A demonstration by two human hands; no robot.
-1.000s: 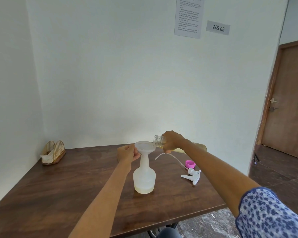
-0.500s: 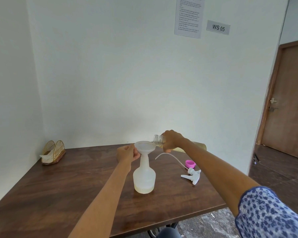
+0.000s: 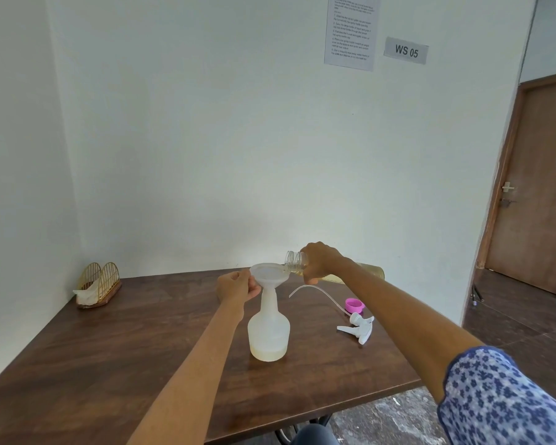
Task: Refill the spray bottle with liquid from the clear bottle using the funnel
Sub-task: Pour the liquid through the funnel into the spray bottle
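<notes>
Gripped in the right hand, the clear bottle lies nearly level with its mouth over the funnel, whose rim the left hand pinches. On the wooden table stands the spray bottle with the funnel in its neck and pale liquid at its bottom. Right of it lie the trigger sprayer and, smaller, a pink cap.
</notes>
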